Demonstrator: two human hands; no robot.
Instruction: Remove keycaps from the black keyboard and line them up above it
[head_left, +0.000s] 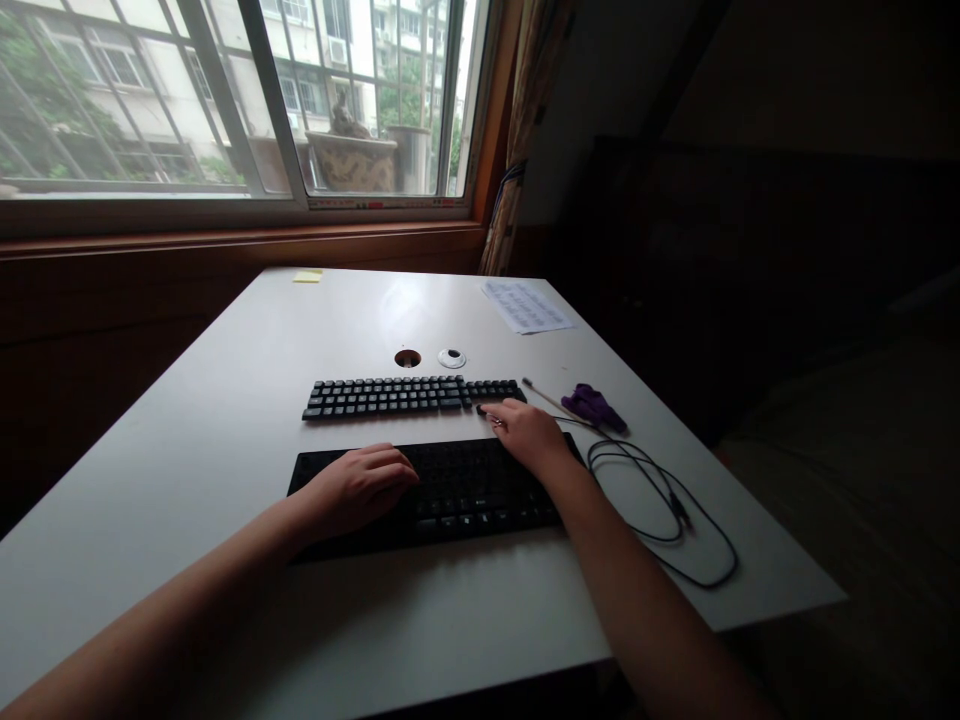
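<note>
A black keyboard (472, 475) lies before me on the white table. Keycaps show along its front rows, while its upper part is dark and hard to make out. Across its left half rests my left hand (364, 485), palm down, fingers lying loosely on it. My right hand (525, 432) reaches past the keyboard's back right edge, thumb and fingertips closed on a small black keycap (481, 409). Just behind, loose black keycaps (382, 396) stand in close rows on the table, with a smaller block of them at the right.
Right of the keyboard lies a coiled black cable (679, 500). Near it are a purple cloth (592, 405) and a thin brush-like stick (551, 398). Farther back are a table hole (407, 358), a white ring cover (451, 357), printed sheets (529, 308) and yellow notes (308, 276).
</note>
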